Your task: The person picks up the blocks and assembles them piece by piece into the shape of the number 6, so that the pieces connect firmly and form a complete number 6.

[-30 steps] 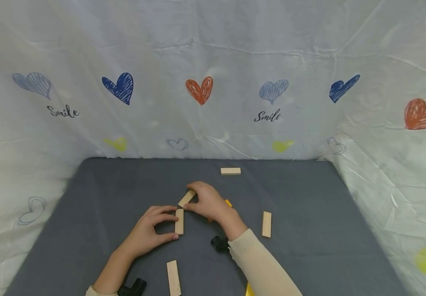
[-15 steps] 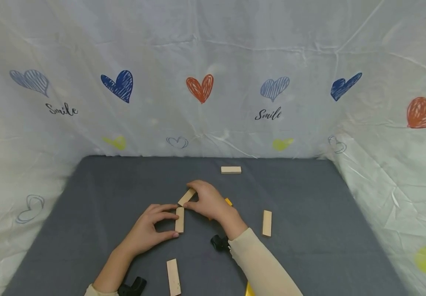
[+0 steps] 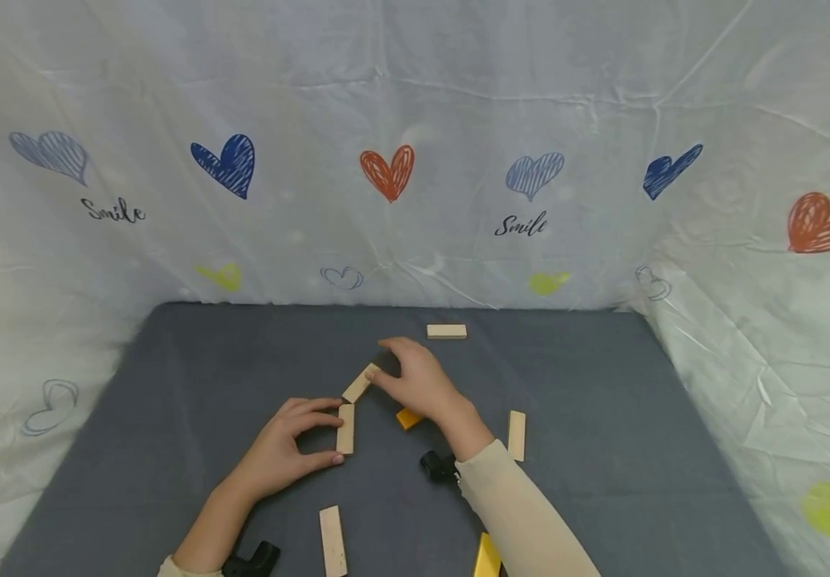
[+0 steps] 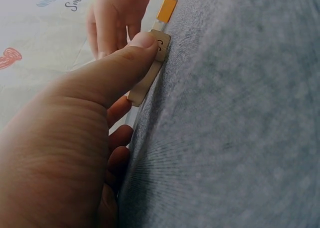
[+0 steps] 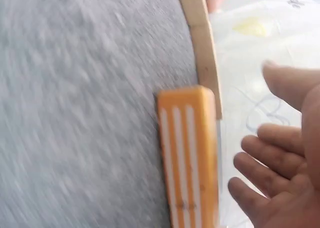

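Observation:
In the head view my left hand pinches a plain wooden block lengthwise, thumb at its near end and fingers at its far end. The left wrist view shows the thumb on the block's marked end. A second wooden block lies slanted to the right, its near corner right at the first block's far end. My right hand is spread beside the slanted block, thumb near its far end. In the right wrist view this hand's fingers hold nothing. Below it lies an orange block with white stripes, partly covered by the hand in the head view.
On the grey cloth-covered table lie more wooden blocks: one at the back, one at the right, one in front. A yellow piece shows by the right sleeve. A white curtain with hearts hangs behind.
My right hand has let go of the slanted block, spread its fingers and moved slightly right and away, uncovering the orange block. My left hand keeps its hold on the near block.

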`<state>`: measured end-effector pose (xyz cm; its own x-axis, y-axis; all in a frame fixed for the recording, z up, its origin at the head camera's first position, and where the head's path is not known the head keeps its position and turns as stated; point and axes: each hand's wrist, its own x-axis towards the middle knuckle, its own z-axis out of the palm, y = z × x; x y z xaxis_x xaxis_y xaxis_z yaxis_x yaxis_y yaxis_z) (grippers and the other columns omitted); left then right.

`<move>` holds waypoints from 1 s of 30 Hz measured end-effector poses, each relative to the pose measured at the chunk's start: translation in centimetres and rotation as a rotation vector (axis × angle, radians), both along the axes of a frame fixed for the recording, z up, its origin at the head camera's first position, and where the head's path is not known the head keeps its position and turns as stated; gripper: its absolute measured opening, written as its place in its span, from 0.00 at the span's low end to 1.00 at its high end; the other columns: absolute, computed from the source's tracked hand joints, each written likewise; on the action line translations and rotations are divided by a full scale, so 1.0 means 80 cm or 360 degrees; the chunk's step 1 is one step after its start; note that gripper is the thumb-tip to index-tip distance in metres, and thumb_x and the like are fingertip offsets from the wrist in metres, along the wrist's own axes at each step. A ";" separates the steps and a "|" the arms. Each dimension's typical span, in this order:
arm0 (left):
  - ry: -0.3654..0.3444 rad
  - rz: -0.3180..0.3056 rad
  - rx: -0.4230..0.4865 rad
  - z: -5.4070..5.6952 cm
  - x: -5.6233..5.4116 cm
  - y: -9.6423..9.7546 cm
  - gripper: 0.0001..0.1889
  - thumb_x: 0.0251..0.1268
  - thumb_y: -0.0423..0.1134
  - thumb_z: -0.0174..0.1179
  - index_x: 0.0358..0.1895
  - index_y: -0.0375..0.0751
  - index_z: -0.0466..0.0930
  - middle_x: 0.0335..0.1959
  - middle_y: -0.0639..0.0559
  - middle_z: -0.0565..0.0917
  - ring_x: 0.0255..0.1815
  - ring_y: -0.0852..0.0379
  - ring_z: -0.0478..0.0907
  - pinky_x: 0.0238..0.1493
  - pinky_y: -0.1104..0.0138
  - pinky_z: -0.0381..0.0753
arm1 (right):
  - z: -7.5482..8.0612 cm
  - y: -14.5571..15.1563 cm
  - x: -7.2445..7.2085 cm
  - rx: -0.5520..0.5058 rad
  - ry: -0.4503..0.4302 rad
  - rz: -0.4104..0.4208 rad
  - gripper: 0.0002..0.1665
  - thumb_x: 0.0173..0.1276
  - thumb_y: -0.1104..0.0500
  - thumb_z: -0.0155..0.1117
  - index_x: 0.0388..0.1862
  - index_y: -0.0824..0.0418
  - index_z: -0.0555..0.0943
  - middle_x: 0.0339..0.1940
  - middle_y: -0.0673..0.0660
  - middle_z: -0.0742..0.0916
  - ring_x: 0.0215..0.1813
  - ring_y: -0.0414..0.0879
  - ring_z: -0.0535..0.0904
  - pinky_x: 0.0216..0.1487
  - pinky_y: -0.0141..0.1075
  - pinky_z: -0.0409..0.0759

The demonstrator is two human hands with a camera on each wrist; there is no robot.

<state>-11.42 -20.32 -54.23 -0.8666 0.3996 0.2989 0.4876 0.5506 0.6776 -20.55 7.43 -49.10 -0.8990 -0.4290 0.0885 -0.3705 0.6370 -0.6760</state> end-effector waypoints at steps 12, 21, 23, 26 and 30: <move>0.0012 -0.0019 0.0011 -0.002 -0.001 -0.001 0.26 0.57 0.49 0.86 0.60 0.64 0.89 0.73 0.60 0.81 0.68 0.56 0.75 0.65 0.49 0.78 | 0.001 0.040 -0.031 -0.0108 0.0122 -0.0406 0.37 0.82 0.44 0.69 0.78 0.65 0.77 0.75 0.63 0.81 0.75 0.60 0.77 0.73 0.57 0.77; -0.0003 -0.0011 0.0018 -0.002 0.001 0.000 0.25 0.58 0.50 0.85 0.60 0.63 0.90 0.73 0.60 0.81 0.67 0.56 0.75 0.63 0.49 0.79 | -0.009 0.067 -0.044 -0.0189 0.0153 -0.0649 0.45 0.78 0.43 0.74 0.81 0.67 0.72 0.76 0.66 0.78 0.75 0.64 0.75 0.73 0.60 0.77; 0.0002 -0.0005 0.0013 -0.001 0.002 0.000 0.25 0.58 0.49 0.86 0.60 0.63 0.90 0.73 0.60 0.81 0.67 0.56 0.75 0.63 0.48 0.79 | -0.011 0.070 -0.045 -0.0220 0.0125 -0.0688 0.46 0.77 0.42 0.75 0.82 0.67 0.71 0.77 0.67 0.77 0.76 0.65 0.74 0.73 0.61 0.76; 0.0000 0.0008 -0.0002 -0.001 0.003 -0.001 0.26 0.57 0.49 0.86 0.59 0.63 0.90 0.73 0.61 0.81 0.67 0.56 0.75 0.63 0.49 0.79 | -0.016 0.071 -0.046 -0.0253 0.0075 -0.0727 0.49 0.76 0.41 0.75 0.83 0.67 0.69 0.79 0.67 0.75 0.77 0.64 0.73 0.75 0.60 0.74; -0.0020 0.0016 -0.0017 0.000 0.003 -0.001 0.26 0.56 0.51 0.86 0.59 0.64 0.90 0.72 0.63 0.81 0.68 0.57 0.75 0.65 0.48 0.79 | -0.024 0.072 -0.049 -0.0298 0.0073 -0.0791 0.50 0.76 0.42 0.76 0.84 0.68 0.67 0.78 0.67 0.75 0.76 0.64 0.73 0.75 0.58 0.74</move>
